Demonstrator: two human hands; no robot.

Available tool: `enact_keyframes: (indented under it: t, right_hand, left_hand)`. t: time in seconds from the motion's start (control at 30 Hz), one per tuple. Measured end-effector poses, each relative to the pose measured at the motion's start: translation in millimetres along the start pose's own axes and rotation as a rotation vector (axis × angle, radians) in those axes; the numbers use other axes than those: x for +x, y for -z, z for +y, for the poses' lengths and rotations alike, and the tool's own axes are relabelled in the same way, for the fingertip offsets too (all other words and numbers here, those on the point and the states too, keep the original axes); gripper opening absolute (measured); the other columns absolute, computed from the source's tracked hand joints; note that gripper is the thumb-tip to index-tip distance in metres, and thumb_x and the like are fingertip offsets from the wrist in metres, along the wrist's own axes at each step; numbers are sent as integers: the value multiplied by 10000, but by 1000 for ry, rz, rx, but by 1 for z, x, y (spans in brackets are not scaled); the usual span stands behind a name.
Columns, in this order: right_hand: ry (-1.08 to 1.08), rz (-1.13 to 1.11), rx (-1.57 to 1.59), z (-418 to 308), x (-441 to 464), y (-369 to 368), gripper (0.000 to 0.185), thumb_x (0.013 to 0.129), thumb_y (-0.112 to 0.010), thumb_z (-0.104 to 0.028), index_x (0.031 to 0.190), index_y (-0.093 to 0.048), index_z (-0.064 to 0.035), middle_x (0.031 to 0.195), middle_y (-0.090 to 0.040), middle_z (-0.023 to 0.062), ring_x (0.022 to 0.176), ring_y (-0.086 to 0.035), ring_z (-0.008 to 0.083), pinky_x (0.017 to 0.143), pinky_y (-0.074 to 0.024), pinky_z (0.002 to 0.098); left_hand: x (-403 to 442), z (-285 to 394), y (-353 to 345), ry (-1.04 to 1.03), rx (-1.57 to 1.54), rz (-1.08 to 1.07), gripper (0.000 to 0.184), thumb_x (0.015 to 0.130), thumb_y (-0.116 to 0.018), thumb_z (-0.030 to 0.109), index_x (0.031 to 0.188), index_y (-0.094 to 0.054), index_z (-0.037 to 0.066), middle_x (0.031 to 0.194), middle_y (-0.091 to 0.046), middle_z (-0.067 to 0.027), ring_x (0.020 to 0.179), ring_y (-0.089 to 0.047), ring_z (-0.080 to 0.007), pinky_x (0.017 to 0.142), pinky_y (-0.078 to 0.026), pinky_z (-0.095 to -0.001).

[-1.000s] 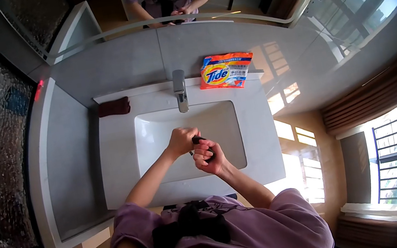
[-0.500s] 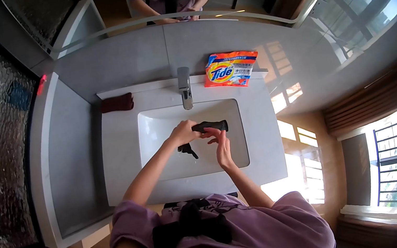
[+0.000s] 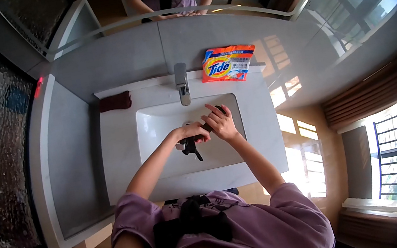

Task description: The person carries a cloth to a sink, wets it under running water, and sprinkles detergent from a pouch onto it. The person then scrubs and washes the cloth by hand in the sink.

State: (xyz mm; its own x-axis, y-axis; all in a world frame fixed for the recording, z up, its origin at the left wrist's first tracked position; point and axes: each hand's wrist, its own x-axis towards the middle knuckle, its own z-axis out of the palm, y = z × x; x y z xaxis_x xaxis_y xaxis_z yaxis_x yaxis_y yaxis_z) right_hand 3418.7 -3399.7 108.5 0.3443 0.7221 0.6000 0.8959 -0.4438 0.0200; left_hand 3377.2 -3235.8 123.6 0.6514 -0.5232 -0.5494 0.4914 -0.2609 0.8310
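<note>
Both my hands are over the white sink basin. A dark cloth, perhaps a sock, hangs down from my left hand, whose fingers are wrapped round it. My right hand grips the upper end of the dark cloth, to the right of my left hand. A small pale object, too small to make out, shows beside the cloth at the left. The chrome faucet stands just beyond my hands.
An orange Tide packet lies at the back right of the counter. A folded dark red cloth lies at the back left. A grey partition with a white edge stands at the left. A mirror is above the back wall.
The dark cloth was stretched out to the right from my left hand; now my right hand has closed on that end and moved up. The hanging part is still below my left hand.
</note>
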Motion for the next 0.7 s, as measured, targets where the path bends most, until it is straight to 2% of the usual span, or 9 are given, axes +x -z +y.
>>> enact_keyframes:
  t: [0.07, 0.13, 0.23, 0.3, 0.37, 0.53, 0.6, 0.63, 0.7]
  right_hand:
    - [85, -60, 32, 8, -3, 0, 254, 712, -544, -147, 965, -569, -164, 806, -549, 6, 931, -549, 181, 845, -381, 371]
    - [-217, -237, 129, 7, -17, -9, 224, 690, -561, -112, 913, -574, -133, 725, -567, 44, 740, -596, 228, 634, -480, 363]
    - [-384, -458, 200, -5, -34, -21, 136, 661, -576, -126, 792, -590, -95, 671, -576, 105, 666, -587, 287, 559, -460, 405]
    - [-441, -555, 242, -22, -39, -25, 119, 652, -563, -125, 759, -599, -85, 654, -585, 114, 660, -590, 303, 573, -469, 410]
    - [-597, -657, 354, -44, -44, -31, 109, 636, -549, -141, 685, -609, -65, 643, -601, 138, 656, -594, 323, 611, -478, 419]
    - [-1212, -679, 1228, -81, -39, -27, 224, 712, -548, -156, 529, -469, -55, 465, -483, 73, 370, -464, 196, 379, -363, 295]
    - [-1643, -491, 2142, -90, -25, -13, 306, 753, -511, -132, 493, -351, -133, 395, -332, -8, 289, -289, 113, 316, -228, 241]
    - [-1646, -497, 2142, -92, -16, -4, 306, 753, -511, -132, 493, -351, -133, 395, -332, -8, 289, -289, 113, 316, -228, 241]
    - [-1660, -171, 2692, -89, 3, 8, 336, 762, -490, -111, 496, -287, -137, 380, -257, -21, 287, -235, 113, 318, -196, 251]
  left_hand:
    - [11, -27, 6, -10, 64, 80, 175, 675, -612, 176, 626, -552, 20, 515, -492, -21, 420, -441, -100, 418, -340, -228]
    - [11, -50, 20, 19, 219, 270, 226, 637, -651, 260, 670, -577, 49, 553, -527, -8, 478, -515, -121, 472, -408, -249]
    - [-5, -41, 17, 126, 316, 291, 236, 608, -654, 285, 672, -588, 68, 565, -547, -12, 563, -580, -146, 546, -464, -280]
    - [-9, -39, 7, 196, 560, 362, 190, 592, -631, 249, 675, -606, 80, 591, -584, -58, 634, -618, -216, 606, -493, -332]
    - [-4, -58, 10, -34, 1138, 555, 165, 585, -597, 205, 692, -626, 83, 647, -610, -124, 644, -615, -289, 589, -488, -385]
    - [-9, -62, 11, -195, 1232, 576, 111, 586, -591, 186, 639, -615, 91, 625, -604, -119, 635, -607, -308, 586, -482, -407]
    - [-3, -67, 13, -378, 1127, 688, 142, 565, -622, 222, 587, -561, 96, 579, -576, -113, 589, -585, -306, 545, -470, -401]
    - [-2, -67, 12, -374, 1123, 688, 142, 565, -622, 222, 587, -561, 96, 579, -576, -113, 589, -585, -306, 545, -470, -401]
    - [-2, -58, 11, -488, 934, 782, 174, 576, -622, 242, 573, -530, 94, 569, -562, -123, 566, -572, -305, 503, -451, -382]
